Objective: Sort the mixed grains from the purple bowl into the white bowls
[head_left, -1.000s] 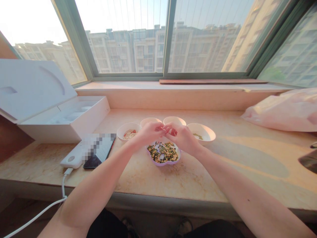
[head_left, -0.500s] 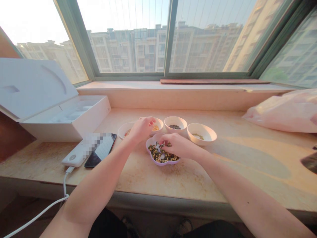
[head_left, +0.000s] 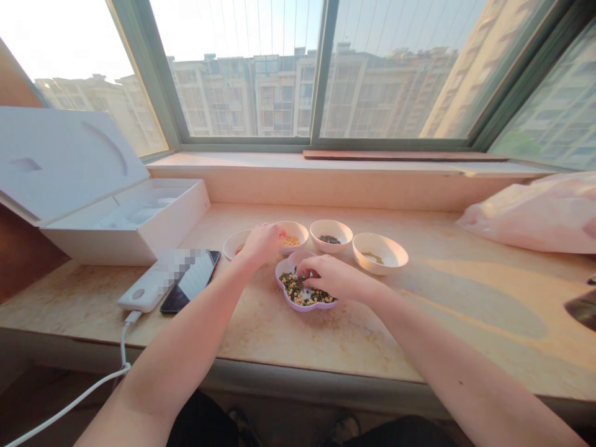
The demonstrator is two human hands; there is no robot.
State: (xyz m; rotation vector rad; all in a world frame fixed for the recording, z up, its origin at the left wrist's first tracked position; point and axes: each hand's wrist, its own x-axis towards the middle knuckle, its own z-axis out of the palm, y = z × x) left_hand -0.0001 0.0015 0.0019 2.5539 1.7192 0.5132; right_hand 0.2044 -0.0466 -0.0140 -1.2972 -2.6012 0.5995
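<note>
A purple-rimmed, scalloped dish [head_left: 307,307] holds a mix of black, green and yellow beans. Over its right side bends my right hand [head_left: 328,275], thumb and fingers curled down at the beans; what is pinched there is too small to make out. My left hand [head_left: 264,243] hovers at the white bowl of yellow beans [head_left: 298,230], fingers drawn together, their tips partly hidden. Partly behind my left hand stands a white bowl [head_left: 230,247] with reddish contents. To the right are a white bowl of black beans [head_left: 331,226] and a white bowl with a few green beans [head_left: 391,251].
On the left, an open white box [head_left: 174,217] stands behind a white power bank [head_left: 142,293] with a cable [head_left: 123,347] and a black phone [head_left: 186,288]. A pale plastic bag [head_left: 535,214] lies at the right. The counter's front edge runs below my forearms.
My left hand has dipped slightly and its fingers are drawn in more at the yellow beans. My right hand stays over the scalloped dish with a small finger shift.
</note>
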